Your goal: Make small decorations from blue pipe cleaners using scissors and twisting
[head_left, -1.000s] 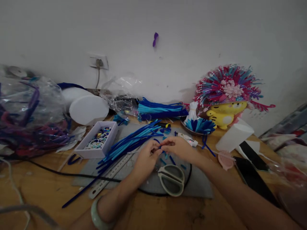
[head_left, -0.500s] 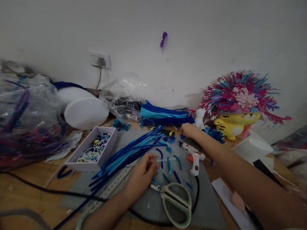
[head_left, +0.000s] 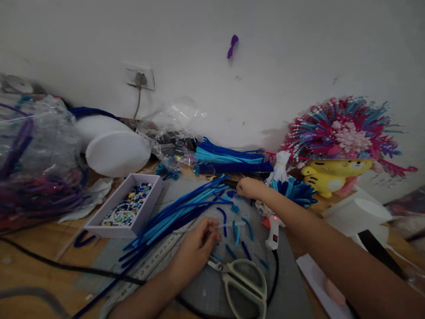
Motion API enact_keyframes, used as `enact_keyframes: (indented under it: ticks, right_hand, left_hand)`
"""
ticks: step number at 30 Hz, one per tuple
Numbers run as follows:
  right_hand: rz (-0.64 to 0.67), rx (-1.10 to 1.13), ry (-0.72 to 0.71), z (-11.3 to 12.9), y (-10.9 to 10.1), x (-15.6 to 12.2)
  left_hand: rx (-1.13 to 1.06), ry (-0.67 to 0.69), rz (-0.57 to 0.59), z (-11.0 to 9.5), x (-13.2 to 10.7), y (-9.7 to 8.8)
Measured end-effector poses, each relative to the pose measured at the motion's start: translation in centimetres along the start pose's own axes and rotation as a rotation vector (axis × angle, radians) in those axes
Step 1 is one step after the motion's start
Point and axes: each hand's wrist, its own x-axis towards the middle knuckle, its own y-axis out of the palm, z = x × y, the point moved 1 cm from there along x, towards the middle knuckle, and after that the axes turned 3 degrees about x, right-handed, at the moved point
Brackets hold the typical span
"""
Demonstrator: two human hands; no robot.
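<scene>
My left hand [head_left: 201,239] hovers low over the grey mat [head_left: 279,283], its fingers curled into a pinch. A pale translucent strip [head_left: 232,225] shows beside the fingertips; I cannot tell whether they hold it. My right hand [head_left: 250,188] reaches to the back of the mat, fingers bent down and closed near small blue pieces [head_left: 230,194]; what they hold is hidden. Scissors [head_left: 245,283] lie by my left hand. Short blue pipe cleaner pieces [head_left: 246,250] are scattered between the hands. A hot glue gun [head_left: 273,232], red light lit, rests below my right forearm.
Long blue pipe cleaners [head_left: 172,212] and a ruler [head_left: 156,257] lie left of centre. A white box [head_left: 129,231] holds beads. Bundled pipe cleaners [head_left: 232,166] sit along the wall. A decorated pink-blue headpiece [head_left: 345,128] rests on a yellow plush toy [head_left: 327,181]. A black cable [head_left: 79,269] crosses the front.
My right hand has moved left along the back of the mat, towards the small blue pieces. My left hand has stayed nearly in place. The view has shifted slightly.
</scene>
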Motion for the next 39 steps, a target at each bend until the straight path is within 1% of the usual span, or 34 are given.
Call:
enact_keyframes:
  ticks: [4,7,9,10,12,14,16,18,20,23,24,25,26,28,29,30,31,32,33,34,35,37,39]
  right_hand:
    - [-0.011,0.066,0.010,-0.7,-0.5,0.0]
    - [-0.017,0.302,0.012,-0.5,-1.0,0.1]
    - [-0.001,0.476,0.005,0.3,-0.7,0.2]
    - [0.013,0.509,0.003,1.0,-0.5,0.2]
    - [0.057,0.446,0.013,2.5,0.2,0.1]
    - [0.056,0.357,0.012,3.8,0.7,0.0]
    - [0.049,0.324,0.008,4.4,0.9,0.0]
    - [0.048,0.333,0.007,4.3,0.6,-0.1]
    - [0.015,0.348,0.007,3.6,0.0,-0.4]
    - [-0.071,0.395,-0.006,2.5,-1.3,-1.7]
    - [-0.065,0.433,-0.017,2.3,-1.6,-2.4]
    - [-0.034,0.477,-0.051,2.1,-1.9,-3.1]
    - [0.025,0.504,-0.101,2.0,-2.0,-3.9]
    - [0.244,0.512,-0.224,1.9,-1.9,-5.2]
    - [0.292,0.489,-0.242,1.7,-1.8,-5.7]
    - [0.269,0.448,-0.237,1.3,-1.7,-5.9]
    - [0.195,0.393,-0.218,0.9,-1.6,-5.9]
    - [0.092,0.318,-0.187,0.5,-1.5,-5.8]
    - [-0.003,0.223,-0.144,0.0,-1.4,-5.6]
    - [-0.072,0.126,-0.095,-0.5,-1.4,-5.3]
    - [-0.113,0.040,-0.051,-1.0,-1.3,-5.0]
    - [-0.125,-0.071,0.006,-1.7,-1.3,-4.6]
    - [-0.103,-0.107,0.019,-2.1,-1.1,-4.3]
  left_hand:
    - [-0.010,-0.003,-0.011,-0.2,0.0,0.0]
    - [-0.039,-0.008,-0.006,-0.3,0.0,0.1]
    - [-0.038,-0.011,0.004,-0.2,-0.1,0.2]
    - [-0.032,-0.012,0.009,-0.2,-0.1,0.2]
    - [-0.010,-0.011,0.015,-0.1,0.0,0.2]
    - [0.010,-0.012,0.009,-0.1,0.0,0.1]
    - [0.020,0.000,-0.004,-0.1,0.0,-0.1]
    - [0.016,0.016,-0.003,-0.1,0.0,-0.2]
    - [0.020,0.026,0.009,-0.2,0.0,-0.1]
    - [0.073,0.043,0.012,-0.4,-0.1,-0.2]
    - [0.111,0.060,0.000,-0.5,0.0,-0.3]
    - [0.158,0.083,-0.020,-0.6,0.1,-0.5]
    - [0.213,0.112,-0.049,-0.7,0.2,-0.8]
    - [0.338,0.181,-0.115,-0.9,0.7,-1.7]
    - [0.400,0.218,-0.148,-0.9,1.0,-2.2]
    - [0.469,0.252,-0.143,-0.9,1.3,-2.7]
    - [0.543,0.283,-0.124,-0.8,1.6,-3.2]
    - [0.618,0.300,-0.105,-0.6,1.9,-3.6]
    - [0.692,0.306,-0.110,-0.4,2.2,-4.0]
    - [0.762,0.302,-0.105,-0.1,2.3,-4.2]
    - [0.826,0.293,-0.108,0.3,2.5,-4.4]
    - [0.951,0.275,-0.117,0.9,2.6,-4.4]
    - [1.052,0.277,-0.129,1.2,2.7,-4.2]
